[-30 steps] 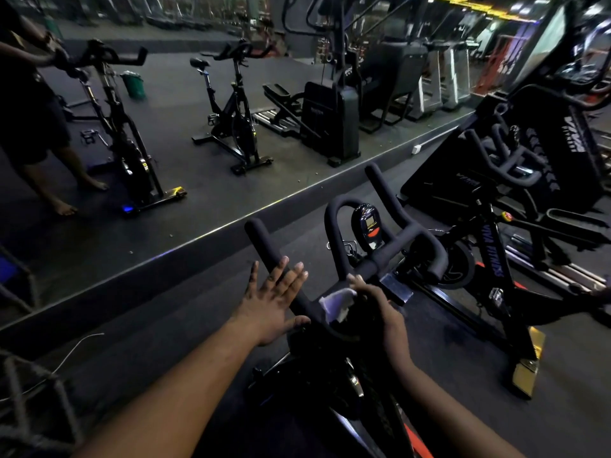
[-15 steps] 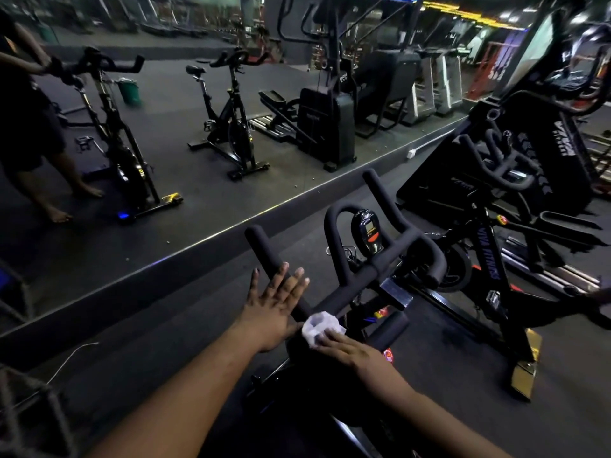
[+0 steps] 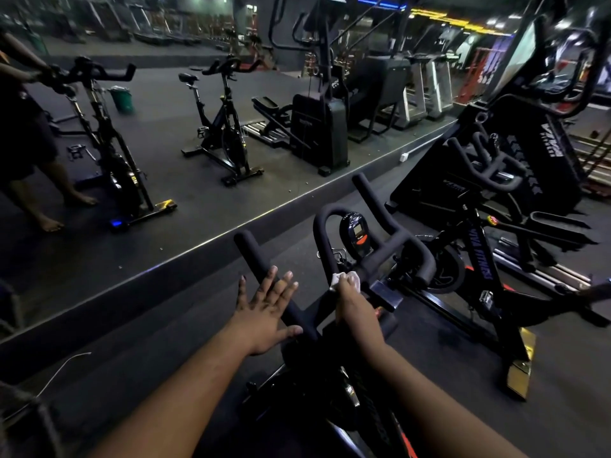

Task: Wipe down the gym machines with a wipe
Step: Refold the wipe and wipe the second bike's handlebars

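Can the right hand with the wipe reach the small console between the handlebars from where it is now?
Probably yes. The right hand presses the wipe on the handlebar just below the console; nothing blocks the way up except the bar's centre loop beside it.

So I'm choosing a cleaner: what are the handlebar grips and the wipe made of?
Handlebar grips: probably foam or soft rubber, thick, matte black, no shine. Wipe, held by the right hand: thin white paper or nonwoven cloth, crumpled; which one is unclear.
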`<act>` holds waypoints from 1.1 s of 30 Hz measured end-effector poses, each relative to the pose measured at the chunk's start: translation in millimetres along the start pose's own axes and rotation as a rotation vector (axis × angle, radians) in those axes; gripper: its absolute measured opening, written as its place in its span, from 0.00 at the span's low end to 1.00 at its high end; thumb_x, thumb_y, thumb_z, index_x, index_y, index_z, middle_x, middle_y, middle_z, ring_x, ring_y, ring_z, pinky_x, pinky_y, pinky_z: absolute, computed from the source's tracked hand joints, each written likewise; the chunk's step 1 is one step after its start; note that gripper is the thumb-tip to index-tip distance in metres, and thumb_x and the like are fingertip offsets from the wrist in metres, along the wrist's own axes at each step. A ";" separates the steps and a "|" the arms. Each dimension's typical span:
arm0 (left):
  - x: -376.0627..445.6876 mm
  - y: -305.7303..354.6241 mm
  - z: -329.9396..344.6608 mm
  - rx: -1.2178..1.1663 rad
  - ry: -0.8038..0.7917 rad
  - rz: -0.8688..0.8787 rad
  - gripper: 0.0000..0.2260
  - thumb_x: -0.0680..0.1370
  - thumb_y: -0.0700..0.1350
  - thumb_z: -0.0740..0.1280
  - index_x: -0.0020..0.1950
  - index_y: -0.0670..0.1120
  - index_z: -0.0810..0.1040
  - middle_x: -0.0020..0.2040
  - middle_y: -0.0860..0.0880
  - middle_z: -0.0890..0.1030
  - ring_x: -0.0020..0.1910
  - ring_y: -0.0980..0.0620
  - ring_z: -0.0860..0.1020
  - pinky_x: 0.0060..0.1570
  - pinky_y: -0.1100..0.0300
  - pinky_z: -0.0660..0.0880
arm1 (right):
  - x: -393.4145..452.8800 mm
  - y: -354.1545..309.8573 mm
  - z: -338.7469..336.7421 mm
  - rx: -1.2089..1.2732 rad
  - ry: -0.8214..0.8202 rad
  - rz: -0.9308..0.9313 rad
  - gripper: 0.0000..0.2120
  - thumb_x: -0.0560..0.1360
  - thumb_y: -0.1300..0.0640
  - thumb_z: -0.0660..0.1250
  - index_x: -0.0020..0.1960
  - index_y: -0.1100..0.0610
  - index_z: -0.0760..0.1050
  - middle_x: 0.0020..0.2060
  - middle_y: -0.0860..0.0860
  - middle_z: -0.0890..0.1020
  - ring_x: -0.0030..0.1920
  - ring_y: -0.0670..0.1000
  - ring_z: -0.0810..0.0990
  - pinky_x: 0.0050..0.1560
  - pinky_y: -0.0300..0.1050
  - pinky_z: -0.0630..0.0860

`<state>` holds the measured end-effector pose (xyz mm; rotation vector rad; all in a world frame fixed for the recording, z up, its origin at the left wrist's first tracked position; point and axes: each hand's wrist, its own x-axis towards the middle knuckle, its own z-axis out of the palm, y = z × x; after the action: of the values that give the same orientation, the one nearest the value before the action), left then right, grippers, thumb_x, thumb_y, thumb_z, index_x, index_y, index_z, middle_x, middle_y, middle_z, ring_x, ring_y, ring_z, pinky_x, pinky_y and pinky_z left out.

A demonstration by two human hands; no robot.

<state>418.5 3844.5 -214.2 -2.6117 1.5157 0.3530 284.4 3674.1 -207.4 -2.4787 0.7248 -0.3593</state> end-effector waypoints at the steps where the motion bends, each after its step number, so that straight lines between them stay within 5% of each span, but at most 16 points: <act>1: 0.6 -0.7 0.3 -0.007 0.003 0.000 0.45 0.64 0.76 0.32 0.76 0.56 0.24 0.68 0.60 0.15 0.67 0.53 0.13 0.70 0.27 0.30 | -2.5 -0.6 4.6 0.007 -0.020 -0.003 0.11 0.83 0.55 0.55 0.65 0.52 0.65 0.69 0.57 0.70 0.64 0.62 0.76 0.58 0.52 0.74; 4: 0.3 -1.9 1.5 -0.028 -0.007 0.003 0.47 0.64 0.76 0.33 0.78 0.56 0.26 0.70 0.60 0.16 0.67 0.53 0.14 0.70 0.28 0.30 | -24.1 -7.4 10.5 -0.031 -0.210 -0.114 0.30 0.76 0.45 0.55 0.76 0.55 0.60 0.75 0.60 0.67 0.68 0.62 0.75 0.59 0.50 0.72; 7: 1.8 -1.2 1.3 -0.029 -0.010 0.006 0.48 0.64 0.75 0.34 0.80 0.55 0.28 0.71 0.59 0.17 0.68 0.53 0.14 0.71 0.27 0.31 | -51.5 -11.6 10.3 -0.013 -0.341 -0.273 0.44 0.71 0.35 0.41 0.81 0.57 0.55 0.80 0.53 0.58 0.78 0.51 0.63 0.73 0.41 0.61; 10: 0.7 -2.5 -1.7 -0.014 -0.024 0.018 0.47 0.70 0.77 0.41 0.80 0.54 0.29 0.72 0.58 0.17 0.68 0.52 0.14 0.71 0.26 0.33 | -66.5 6.4 11.5 -0.013 -0.285 -0.482 0.33 0.84 0.38 0.45 0.80 0.58 0.60 0.77 0.47 0.60 0.78 0.41 0.54 0.77 0.39 0.56; 12: -1.6 -2.5 -3.7 -0.045 -0.035 0.023 0.48 0.74 0.77 0.49 0.80 0.54 0.29 0.73 0.58 0.19 0.68 0.52 0.14 0.71 0.27 0.33 | -72.7 32.1 9.1 -0.083 -0.232 -0.615 0.23 0.86 0.50 0.53 0.79 0.58 0.63 0.77 0.47 0.63 0.79 0.42 0.54 0.78 0.41 0.55; 16: -5.4 5.4 -8.8 -0.075 -0.027 -0.030 0.52 0.66 0.81 0.41 0.82 0.53 0.32 0.76 0.57 0.22 0.68 0.53 0.15 0.70 0.28 0.30 | -86.5 67.8 -7.0 -0.299 -0.172 -0.777 0.17 0.85 0.52 0.57 0.73 0.52 0.69 0.76 0.44 0.68 0.78 0.44 0.61 0.77 0.45 0.57; 19: -7.3 21.6 -10.6 -0.065 0.001 -0.113 0.52 0.68 0.81 0.40 0.82 0.50 0.35 0.78 0.54 0.25 0.70 0.50 0.16 0.69 0.27 0.28 | -84.7 89.2 -20.2 -0.393 -0.095 -0.685 0.21 0.84 0.45 0.56 0.75 0.51 0.66 0.74 0.48 0.72 0.77 0.47 0.64 0.77 0.49 0.57; 22: -5.5 37.3 -9.2 -0.056 0.046 -0.197 0.49 0.72 0.80 0.42 0.83 0.49 0.39 0.80 0.50 0.28 0.72 0.46 0.18 0.67 0.26 0.27 | -74.6 99.0 -23.4 -0.561 -0.140 -0.459 0.39 0.75 0.31 0.63 0.77 0.54 0.63 0.74 0.52 0.71 0.79 0.52 0.60 0.76 0.59 0.56; 25: -1.7 52.0 -6.5 -0.033 0.062 -0.232 0.49 0.72 0.80 0.42 0.84 0.49 0.41 0.81 0.47 0.29 0.73 0.42 0.19 0.64 0.25 0.26 | -76.2 81.6 -9.6 -0.555 -0.164 -0.370 0.48 0.68 0.20 0.57 0.73 0.55 0.69 0.69 0.52 0.76 0.74 0.55 0.66 0.72 0.69 0.53; 33: 2.3 52.9 4.6 -0.046 0.118 -0.223 0.47 0.73 0.79 0.41 0.83 0.52 0.37 0.81 0.50 0.30 0.73 0.43 0.19 0.67 0.25 0.29 | -77.2 98.3 -24.8 -0.597 -0.144 -0.324 0.54 0.69 0.18 0.49 0.78 0.57 0.65 0.76 0.54 0.68 0.78 0.54 0.62 0.74 0.72 0.51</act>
<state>373.0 3817.1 -217.7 -2.8467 1.2414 0.2182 170.1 3636.8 -249.5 -3.1595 0.4047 -0.0750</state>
